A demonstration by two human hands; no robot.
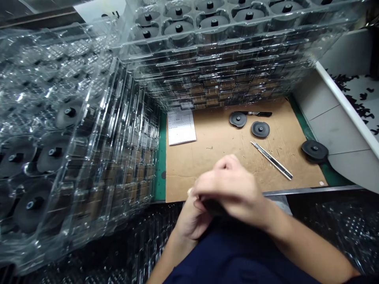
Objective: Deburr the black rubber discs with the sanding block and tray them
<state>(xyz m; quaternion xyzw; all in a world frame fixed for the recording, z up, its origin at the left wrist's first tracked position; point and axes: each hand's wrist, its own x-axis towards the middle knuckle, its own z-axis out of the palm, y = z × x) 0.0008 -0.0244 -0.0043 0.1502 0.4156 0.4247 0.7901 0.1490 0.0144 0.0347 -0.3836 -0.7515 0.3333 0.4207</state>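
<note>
Mostly, the dark piece (214, 207) is hidden: only a patch shows between the two hands, under the right palm, so its shape cannot be made out. The hands are together and blurred, the right hand (233, 185) lying over the left hand (194, 221) with its fingers curled; how firmly either one grips, I cannot tell. A small pale bit (190, 191) sits by the left hand, too blurred to name. Both hands are at the near edge of the cardboard (204, 169) on the green counter (160, 173).

Beyond them, toward the right, lie two black discs (260, 129) on the cardboard, one against a black pen (257, 114). A third disc (315, 151) rests at the cardboard's right edge, beside a white bin (331, 114). One cutter (272, 161) lies slantwise nearer the hands; one paper sheet (181, 127) lies farther left, its print unreadable. Two stacks of clear trays, left (130, 154) and back (213, 75), hold more discs, cut off at the frame edges and too obscured for a full count.
</note>
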